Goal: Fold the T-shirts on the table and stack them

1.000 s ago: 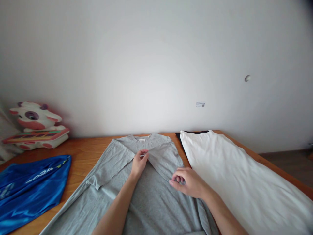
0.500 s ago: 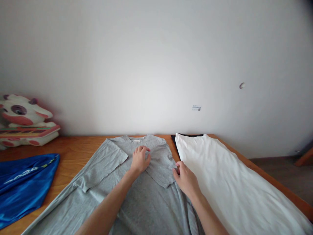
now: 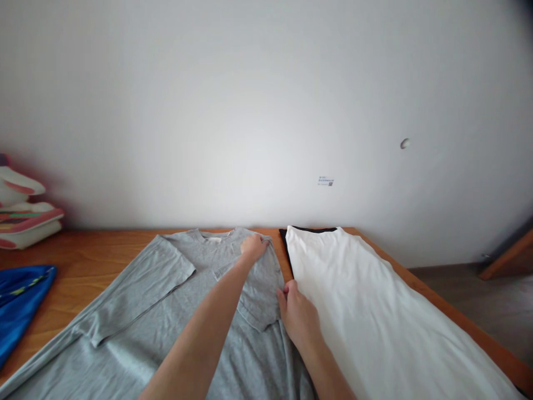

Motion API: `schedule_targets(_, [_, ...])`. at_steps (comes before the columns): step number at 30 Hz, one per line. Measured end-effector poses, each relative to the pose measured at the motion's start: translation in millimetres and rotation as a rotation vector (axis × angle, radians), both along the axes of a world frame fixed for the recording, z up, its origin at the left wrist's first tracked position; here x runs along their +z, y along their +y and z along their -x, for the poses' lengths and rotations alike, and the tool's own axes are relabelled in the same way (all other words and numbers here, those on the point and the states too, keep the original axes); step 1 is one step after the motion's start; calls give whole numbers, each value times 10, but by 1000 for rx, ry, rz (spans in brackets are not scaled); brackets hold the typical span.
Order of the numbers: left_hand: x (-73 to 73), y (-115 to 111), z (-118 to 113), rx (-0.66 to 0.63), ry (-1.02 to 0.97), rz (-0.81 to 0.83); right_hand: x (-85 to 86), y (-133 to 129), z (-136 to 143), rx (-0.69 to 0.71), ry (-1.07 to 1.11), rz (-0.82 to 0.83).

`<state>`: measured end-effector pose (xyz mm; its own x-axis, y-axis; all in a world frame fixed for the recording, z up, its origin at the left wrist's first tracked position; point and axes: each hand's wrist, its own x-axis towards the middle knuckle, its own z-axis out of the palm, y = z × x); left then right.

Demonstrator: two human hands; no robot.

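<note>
A grey T-shirt [image 3: 166,344] lies spread out with its collar toward the wall and both sleeves folded inward over the body. My left hand [image 3: 254,246] reaches across to the shirt's right shoulder, its fingers closed on the cloth there. Lower down, my right hand [image 3: 298,314] pinches the shirt's right edge beside the folded sleeve [image 3: 260,300]. The fingertips of both hands are partly hidden.
A white garment [image 3: 366,311] lies to the right, over something black [image 3: 283,239]. At the left are a blue shiny cloth [image 3: 20,305] and a cow-shaped toy keyboard [image 3: 31,225]. The wooden surface [image 3: 95,250] meets a white wall [image 3: 208,111].
My left hand has moved right and away from me, from the shirt's chest to its right shoulder, and closed there. My right hand stays at the sleeve edge. The view has turned slightly right.
</note>
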<state>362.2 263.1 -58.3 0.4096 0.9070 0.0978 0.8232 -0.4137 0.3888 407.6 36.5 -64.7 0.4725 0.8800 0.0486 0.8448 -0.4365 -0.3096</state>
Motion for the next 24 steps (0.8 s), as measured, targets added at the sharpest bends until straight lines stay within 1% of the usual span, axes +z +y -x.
schedule_targets(2, [-2,38,-11,7,-3,-15,33,5,8,-8,14,17])
schedule_targets(4, [-4,25,14,-18,-9,-59,59,6,15,-23,21,30])
schedule_targets(8, [-4,-134,78,-150,-16,-194,75,-3,20,3,24,0])
schedule_targets(10, [-19,-241,89,-235,-1,-224,74,-9,14,26,18,-23])
schedule_targets(12, [-62,-346,97,-306,20,-225,77,-14,3,17,6,-21])
schedule_targets(15, [-178,-461,145,-386,31,-233,89,-18,-20,-22,-13,-5])
schedule_targets(17, [-254,-470,214,-450,27,-240,94,-21,-34,-29,-21,7])
schedule_targets(19, [-295,-415,306,-514,22,-239,93,-24,-42,-23,-23,17])
schedule_targets(22, [-278,-309,464,-577,17,-236,82,-30,-45,-16,-25,20])
schedule_targets(24, [-238,-327,584,-565,14,-250,72,-32,-42,-15,-29,22])
